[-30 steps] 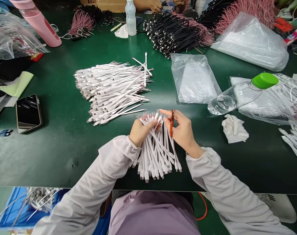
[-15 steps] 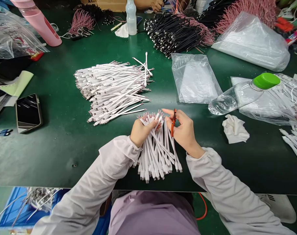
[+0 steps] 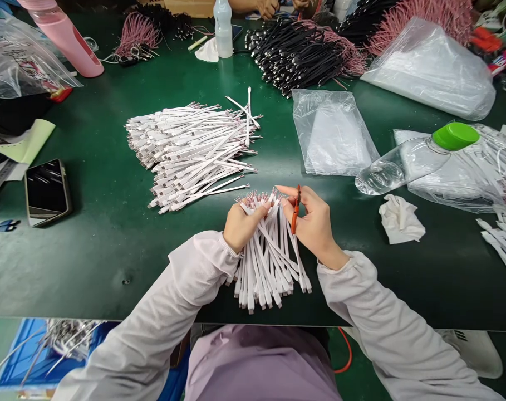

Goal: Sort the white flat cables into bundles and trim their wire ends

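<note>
Slightly more upright now, the small orange cutter (image 3: 295,210) sits pinched in our right hand (image 3: 313,223), while our left hand (image 3: 245,225) grips the white flat cables (image 3: 269,250), fanned above the green bench (image 3: 89,267) near us. We judge we're trimming their tips; the next cut calls for steady ends.

A fanned bundle of flat white cables (image 3: 269,262), pink wire ends uppermost, splays just beside a slim upright orange tool (image 3: 295,210).

A green workbench (image 3: 111,267) holds white cables (image 3: 190,156) and plastic bags (image 3: 332,133).
</note>
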A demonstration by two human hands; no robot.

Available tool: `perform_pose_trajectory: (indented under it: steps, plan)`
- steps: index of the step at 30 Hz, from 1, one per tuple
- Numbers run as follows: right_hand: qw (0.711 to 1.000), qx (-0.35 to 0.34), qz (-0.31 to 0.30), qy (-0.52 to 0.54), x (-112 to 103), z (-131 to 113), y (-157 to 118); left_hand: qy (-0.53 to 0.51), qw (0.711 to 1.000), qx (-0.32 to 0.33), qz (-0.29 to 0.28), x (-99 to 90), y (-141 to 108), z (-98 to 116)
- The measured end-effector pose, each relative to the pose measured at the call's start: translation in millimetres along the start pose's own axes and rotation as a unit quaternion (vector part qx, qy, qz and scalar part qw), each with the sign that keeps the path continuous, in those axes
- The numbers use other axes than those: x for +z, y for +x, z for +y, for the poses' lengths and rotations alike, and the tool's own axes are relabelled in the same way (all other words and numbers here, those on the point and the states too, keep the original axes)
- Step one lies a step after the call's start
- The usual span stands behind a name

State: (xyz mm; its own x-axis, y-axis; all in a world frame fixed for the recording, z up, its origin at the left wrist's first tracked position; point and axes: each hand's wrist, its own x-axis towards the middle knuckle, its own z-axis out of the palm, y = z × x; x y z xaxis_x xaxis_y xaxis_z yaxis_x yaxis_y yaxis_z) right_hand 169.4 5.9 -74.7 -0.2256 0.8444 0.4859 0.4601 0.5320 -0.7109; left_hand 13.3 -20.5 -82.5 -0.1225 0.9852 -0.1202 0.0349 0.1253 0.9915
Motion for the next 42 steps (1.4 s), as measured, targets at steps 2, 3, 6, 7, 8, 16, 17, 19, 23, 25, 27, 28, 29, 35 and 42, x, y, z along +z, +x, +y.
perform_pose_trajectory:
  steps: [2,3,6,7,8,16,17,19,23,25,27,28,29,35,42]
  plan:
    - [1.0,0.006,0.007,-0.003,-0.6,0.4,0.1,0.006,1.0,-0.001,0.0,-0.1,-0.1,0.6]
    - [1.0,0.008,0.011,-0.006,-0.9,0.4,0.3,0.012,1.0,-0.003,-0.001,-0.2,-0.1,0.6]
    - [1.0,-0.006,0.006,-0.014,-1.1,0.1,1.0,0.026,1.0,0.001,-0.004,-0.1,-0.1,-0.1]
    - [1.0,-0.015,0.0,-0.016,-1.1,0.0,1.2,0.028,1.0,0.006,-0.005,0.0,-0.1,-0.4]
    - [1.0,-0.021,-0.003,-0.017,-1.0,-0.1,1.4,0.029,1.0,0.01,-0.004,0.1,-0.1,-0.6]
    - [1.0,0.018,0.014,-0.015,-1.4,-0.1,1.0,-0.003,1.0,0.001,-0.012,-0.2,-0.2,-0.5]
    - [1.0,0.016,0.013,-0.015,-1.4,-0.6,0.9,-0.01,1.0,0.0,-0.013,-0.3,-0.1,-0.7]
    - [1.0,0.013,0.014,-0.018,-1.2,-1.7,0.7,-0.017,1.0,-0.001,-0.012,-0.4,0.5,-1.0]
    - [0.999,0.007,0.018,-0.028,-1.2,-2.8,0.8,-0.017,1.0,-0.001,-0.009,-0.4,1.2,-0.8]
    - [0.999,0.001,0.02,-0.025,-1.2,-2.7,0.8,-0.017,1.0,-0.002,-0.012,-0.3,0.9,-0.3]
    - [0.999,0.0,0.024,-0.022,-1.2,-2.4,0.9,-0.015,1.0,-0.003,-0.014,-0.2,0.2,0.2]
    - [0.999,0.0,0.025,-0.023,-1.1,-2.3,0.9,-0.014,1.0,-0.003,-0.014,-0.2,-0.1,0.4]
    - [0.999,-0.002,0.026,-0.026,-1.0,-2.2,0.9,-0.014,1.0,-0.002,-0.013,-0.2,-0.4,0.5]
    - [0.999,-0.002,0.035,-0.024,-0.5,-2.6,0.9,-0.005,1.0,0.006,-0.013,0.6,-1.3,1.6]
    - [0.994,0.106,0.009,0.034,0.3,-0.5,0.1,0.014,1.0,0.017,-0.007,1.0,-2.5,2.1]
